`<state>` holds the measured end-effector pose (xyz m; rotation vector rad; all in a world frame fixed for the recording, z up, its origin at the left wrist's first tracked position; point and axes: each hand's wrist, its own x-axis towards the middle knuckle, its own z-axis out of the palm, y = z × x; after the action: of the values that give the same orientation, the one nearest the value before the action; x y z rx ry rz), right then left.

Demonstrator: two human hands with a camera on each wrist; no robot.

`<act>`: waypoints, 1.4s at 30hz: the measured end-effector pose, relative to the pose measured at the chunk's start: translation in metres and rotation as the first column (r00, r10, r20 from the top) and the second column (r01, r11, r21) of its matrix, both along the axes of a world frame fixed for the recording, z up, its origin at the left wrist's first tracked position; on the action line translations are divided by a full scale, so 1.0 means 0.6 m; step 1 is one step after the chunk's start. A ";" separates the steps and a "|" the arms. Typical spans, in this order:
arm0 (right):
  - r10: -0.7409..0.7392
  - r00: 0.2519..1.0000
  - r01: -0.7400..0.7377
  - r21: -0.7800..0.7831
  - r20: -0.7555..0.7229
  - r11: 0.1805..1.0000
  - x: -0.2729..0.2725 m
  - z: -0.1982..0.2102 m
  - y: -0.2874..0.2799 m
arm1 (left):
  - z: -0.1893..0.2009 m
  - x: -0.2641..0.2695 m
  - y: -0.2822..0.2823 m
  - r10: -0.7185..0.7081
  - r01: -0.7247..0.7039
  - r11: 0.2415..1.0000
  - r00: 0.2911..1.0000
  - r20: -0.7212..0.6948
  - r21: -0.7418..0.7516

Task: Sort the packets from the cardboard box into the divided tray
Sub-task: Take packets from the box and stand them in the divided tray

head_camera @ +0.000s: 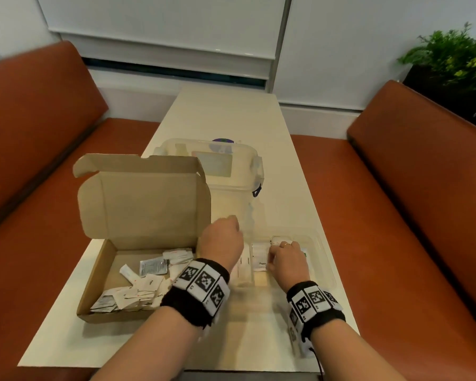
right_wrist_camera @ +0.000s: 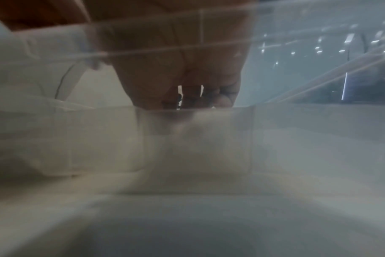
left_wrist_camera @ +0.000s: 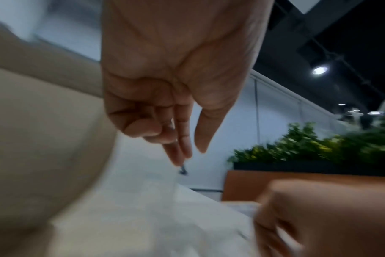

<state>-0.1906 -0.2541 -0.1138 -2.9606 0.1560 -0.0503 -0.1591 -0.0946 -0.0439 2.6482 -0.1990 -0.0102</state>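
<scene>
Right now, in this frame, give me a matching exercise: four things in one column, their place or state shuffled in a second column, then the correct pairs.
Things:
1. cardboard box
2. divided tray
3. lidded clear container
4. potted plant

Places or states:
A. behind the right-hand bench
B. lid flap raised, loose packets inside
C. under the right hand, some packets already in it
D. farther along the table, behind the box

Pairs: 1-B, 2-C, 3-D, 4-A

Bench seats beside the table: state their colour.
The bench seats are orange-brown; the head view shows them best.
</scene>
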 end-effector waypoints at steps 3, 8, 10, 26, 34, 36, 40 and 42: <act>-0.011 1.000 0.011 -0.007 0.005 1.000 0.001 -0.002 0.000 | 0.013 0.014 0.074 0.169 -0.159 0.979 0.983 -0.075 0.128; -0.007 1.000 0.007 -0.021 0.000 1.000 0.002 -0.003 -0.002 | -0.010 0.004 0.189 0.335 -0.263 0.924 0.906 -0.256 0.279; -0.010 1.000 0.010 -0.016 0.002 1.000 0.002 -0.004 -0.002 | -0.028 0.002 0.219 0.321 -0.247 0.936 0.890 -0.323 0.250; -0.106 0.994 0.104 0.076 0.023 0.992 -0.001 0.017 0.011 | -0.100 0.019 0.199 -0.044 0.142 0.928 0.960 -0.275 0.346; 0.046 0.977 -0.090 0.212 0.207 0.973 0.011 0.068 0.106 | -0.097 0.020 0.192 -0.064 0.124 0.934 0.981 -0.184 0.335; 0.101 0.973 -0.153 0.250 0.209 0.956 0.015 0.073 0.137 | -0.094 0.020 0.192 -0.055 0.111 0.936 0.983 -0.174 0.333; 0.190 0.971 -0.225 0.292 0.143 0.930 0.019 0.067 0.186 | -0.087 0.025 0.199 -0.036 0.114 0.941 0.970 -0.241 0.319; 0.215 0.970 -0.239 0.290 0.113 0.927 0.019 0.061 0.201 | -0.086 0.025 0.207 -0.018 0.081 0.960 0.973 -0.230 0.269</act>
<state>-0.1792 -0.1333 -0.0772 -2.6441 -0.1767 -0.1035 -0.1439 0.0295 -0.0954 2.8899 -0.2006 -0.3809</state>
